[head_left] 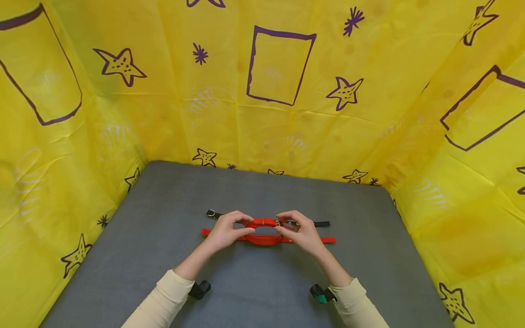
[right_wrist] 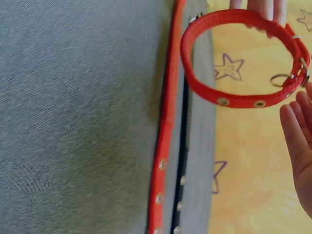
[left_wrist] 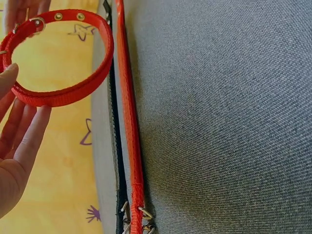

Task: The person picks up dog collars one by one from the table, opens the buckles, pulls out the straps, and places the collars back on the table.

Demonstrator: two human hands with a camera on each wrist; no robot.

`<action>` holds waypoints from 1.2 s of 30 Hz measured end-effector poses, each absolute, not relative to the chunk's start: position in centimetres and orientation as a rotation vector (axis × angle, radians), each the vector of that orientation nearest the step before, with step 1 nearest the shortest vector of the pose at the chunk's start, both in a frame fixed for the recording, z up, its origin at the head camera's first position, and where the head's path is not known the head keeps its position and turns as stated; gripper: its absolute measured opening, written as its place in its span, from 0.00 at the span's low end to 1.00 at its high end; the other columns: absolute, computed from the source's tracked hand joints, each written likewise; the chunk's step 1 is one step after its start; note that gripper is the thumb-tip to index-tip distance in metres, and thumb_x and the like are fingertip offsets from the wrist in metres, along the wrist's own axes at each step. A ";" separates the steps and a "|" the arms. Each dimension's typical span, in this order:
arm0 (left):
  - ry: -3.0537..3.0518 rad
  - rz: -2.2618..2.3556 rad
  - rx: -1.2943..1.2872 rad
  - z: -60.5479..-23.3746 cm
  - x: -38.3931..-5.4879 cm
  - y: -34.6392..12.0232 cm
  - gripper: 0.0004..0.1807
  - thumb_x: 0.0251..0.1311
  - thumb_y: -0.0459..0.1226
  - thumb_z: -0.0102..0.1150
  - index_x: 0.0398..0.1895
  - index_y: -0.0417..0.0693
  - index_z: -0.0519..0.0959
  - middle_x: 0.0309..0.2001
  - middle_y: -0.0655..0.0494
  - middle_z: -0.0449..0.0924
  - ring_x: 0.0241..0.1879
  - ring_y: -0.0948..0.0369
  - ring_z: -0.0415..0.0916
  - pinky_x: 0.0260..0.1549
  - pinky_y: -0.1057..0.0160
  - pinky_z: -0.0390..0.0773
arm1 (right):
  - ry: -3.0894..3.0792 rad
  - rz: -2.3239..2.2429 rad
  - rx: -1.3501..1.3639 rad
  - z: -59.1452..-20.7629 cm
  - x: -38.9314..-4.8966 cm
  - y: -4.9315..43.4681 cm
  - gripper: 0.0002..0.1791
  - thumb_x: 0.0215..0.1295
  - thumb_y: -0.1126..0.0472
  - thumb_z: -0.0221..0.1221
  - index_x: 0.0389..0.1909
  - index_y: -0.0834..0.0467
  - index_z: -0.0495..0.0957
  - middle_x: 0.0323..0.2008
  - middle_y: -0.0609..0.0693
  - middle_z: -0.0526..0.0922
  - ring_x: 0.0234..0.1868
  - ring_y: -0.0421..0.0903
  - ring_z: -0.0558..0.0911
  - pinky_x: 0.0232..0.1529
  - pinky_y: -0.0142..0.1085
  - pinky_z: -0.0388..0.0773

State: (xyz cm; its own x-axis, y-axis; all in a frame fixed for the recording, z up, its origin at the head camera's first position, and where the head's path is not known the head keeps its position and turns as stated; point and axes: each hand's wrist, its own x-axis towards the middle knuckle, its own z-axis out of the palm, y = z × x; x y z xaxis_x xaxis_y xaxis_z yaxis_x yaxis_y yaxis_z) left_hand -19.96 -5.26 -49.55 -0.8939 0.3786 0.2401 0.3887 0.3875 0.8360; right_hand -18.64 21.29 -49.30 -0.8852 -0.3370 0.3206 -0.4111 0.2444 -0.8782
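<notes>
A red collar (head_left: 262, 222), buckled into a loop, hangs raised over the table between both hands. My left hand (head_left: 227, 229) pinches one side of it, thumb (left_wrist: 9, 78) on one face and fingertips against the outside. Next to the metal buckle and ring (right_wrist: 282, 79), my right hand (right_wrist: 303, 151) holds its fingers fairly straight, fingertips right at the band. Below lies a second red collar (head_left: 264, 240), stretched out with its wide padded middle. A black collar (head_left: 321, 223) lies parallel behind it, its middle partly hidden by the hands and loop.
The grey table (head_left: 262, 291) ends at a yellow fabric wall (head_left: 229, 123) with purple drawings, which also stands at both sides. Black straps (head_left: 199, 289) are at both wrists, below the cream sleeves (head_left: 166, 296).
</notes>
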 end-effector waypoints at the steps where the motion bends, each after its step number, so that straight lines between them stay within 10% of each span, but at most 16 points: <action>1: -2.601 -1.564 -0.735 -49.6 -19.9 -5.2 0.13 0.53 0.38 0.73 0.42 0.50 0.85 0.38 0.61 0.82 0.40 0.61 0.79 0.41 0.48 0.80 | -2.423 1.719 0.765 -49.3 -18.7 21.2 0.17 0.58 0.67 0.67 0.49 0.62 0.80 0.46 0.58 0.80 0.49 0.53 0.81 0.49 0.43 0.79; 36: -2.514 -1.179 -0.949 -47.7 -17.9 -3.9 0.13 0.54 0.44 0.72 0.42 0.53 0.86 0.38 0.63 0.83 0.34 0.61 0.79 0.32 0.66 0.77 | -2.351 1.290 1.023 -48.5 -17.1 18.9 0.11 0.58 0.67 0.68 0.42 0.55 0.83 0.40 0.47 0.82 0.33 0.42 0.76 0.32 0.36 0.79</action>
